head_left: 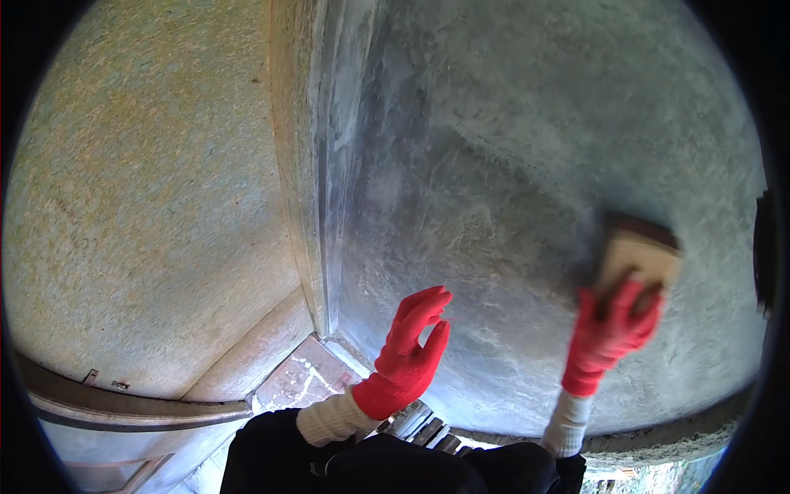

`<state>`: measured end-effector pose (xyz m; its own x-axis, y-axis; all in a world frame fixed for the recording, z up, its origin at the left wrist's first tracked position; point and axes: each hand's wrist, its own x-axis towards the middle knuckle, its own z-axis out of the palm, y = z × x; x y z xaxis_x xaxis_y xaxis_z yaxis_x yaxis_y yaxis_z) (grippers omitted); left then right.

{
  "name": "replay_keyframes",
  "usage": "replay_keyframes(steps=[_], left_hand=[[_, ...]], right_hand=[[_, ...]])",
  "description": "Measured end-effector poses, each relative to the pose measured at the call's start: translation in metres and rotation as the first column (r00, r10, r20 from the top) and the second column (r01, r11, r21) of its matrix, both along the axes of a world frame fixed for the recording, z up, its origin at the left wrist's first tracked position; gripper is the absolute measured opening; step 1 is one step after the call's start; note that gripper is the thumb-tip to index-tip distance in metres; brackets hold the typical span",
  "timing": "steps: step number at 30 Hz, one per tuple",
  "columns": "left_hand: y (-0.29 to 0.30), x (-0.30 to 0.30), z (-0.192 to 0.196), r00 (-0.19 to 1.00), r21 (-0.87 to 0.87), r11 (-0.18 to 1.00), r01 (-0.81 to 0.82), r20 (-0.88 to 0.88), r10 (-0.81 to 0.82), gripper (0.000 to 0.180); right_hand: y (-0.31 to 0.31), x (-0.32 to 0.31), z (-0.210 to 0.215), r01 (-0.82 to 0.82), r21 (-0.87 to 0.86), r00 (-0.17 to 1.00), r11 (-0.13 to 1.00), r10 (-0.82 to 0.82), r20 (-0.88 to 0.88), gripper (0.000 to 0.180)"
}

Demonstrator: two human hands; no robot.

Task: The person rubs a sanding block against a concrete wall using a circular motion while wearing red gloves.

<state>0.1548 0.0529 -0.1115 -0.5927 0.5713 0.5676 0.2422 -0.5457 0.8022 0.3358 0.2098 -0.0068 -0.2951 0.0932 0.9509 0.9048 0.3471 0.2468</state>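
Note:
My right hand (613,333), in a red glove with a pale cuff, grips a tan rectangular block (635,262) with a dark brown edge. Its flat side is against the grey plastered surface (494,189), and motion blurs both block and fingers. In front of my body, my left hand (414,350), gloved the same way, is raised with nothing in it. The left fingers are slightly curled together, with the thumb apart from them. Cloudy darker and lighter patches mark the plaster.
To the left, a speckled yellowish wall (164,189) meets the grey surface along a long ridged edge (329,165). Below that corner lies a reddish slab (304,372) with white streaks. A dark object (765,255) stands at the far right rim.

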Motion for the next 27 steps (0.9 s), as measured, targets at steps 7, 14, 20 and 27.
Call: replay_keyframes(steps=[7, 14, 20, 27], left_hand=[[0.058, 0.053, -0.003, 0.945, -0.093, 0.996, -0.001, -0.324, -0.029, 0.062], [0.1, 0.103, -0.022, 0.93, -0.123, 0.988, -0.089, -0.366, 0.039, 0.088], [0.124, 0.133, 0.02, 0.955, -0.121, 0.958, -0.26, -0.176, 0.237, 0.113], [0.135, 0.126, 0.058, 0.926, -0.054, 0.933, -0.357, -0.151, 0.346, 0.109]], right_hand=[[-0.01, -0.015, -0.046, -0.071, -0.196, 0.94, 0.978, 0.131, 0.314, 0.057], [-0.01, -0.004, -0.029, -0.467, -0.397, 0.826, 0.79, 0.55, 0.122, 0.052], [-0.018, 0.036, -0.021, -0.602, -0.432, 0.787, 0.671, 0.589, -0.182, 0.046], [-0.035, 0.062, -0.031, -0.654, -0.357, 0.737, 0.667, 0.453, -0.503, 0.049]])
